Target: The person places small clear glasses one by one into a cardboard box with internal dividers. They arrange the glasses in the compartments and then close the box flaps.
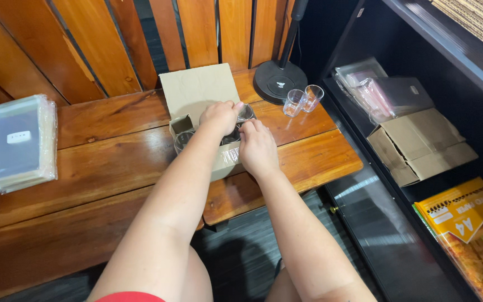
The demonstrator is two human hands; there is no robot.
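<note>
Slatted wood table, reddish-brown, glossy, planks with gaps; matching slat backrest behind. Dark shelf unit at right holds a closed brown carton, clear plastic bags and a yellow paper ream, the last cut off by the frame edge.

Stack of clear flat bags lies at the table's left end, well apart from the hands. Round black lamp base stands at the back, pole cut off above; two small clear glasses stand just beside it.

Open cardboard box sits mid-table, flap raised toward the backrest, card dividers inside. Left hand over the box, fingers curled on the rim of a clear glass; grip closed around it. Right hand at the box's near right edge, fingertips pinched on crinkled clear wrap; how firmly it pinches, I cannot tell. Another glass stands in a left compartment. Box contents under the hands are hidden.
</note>
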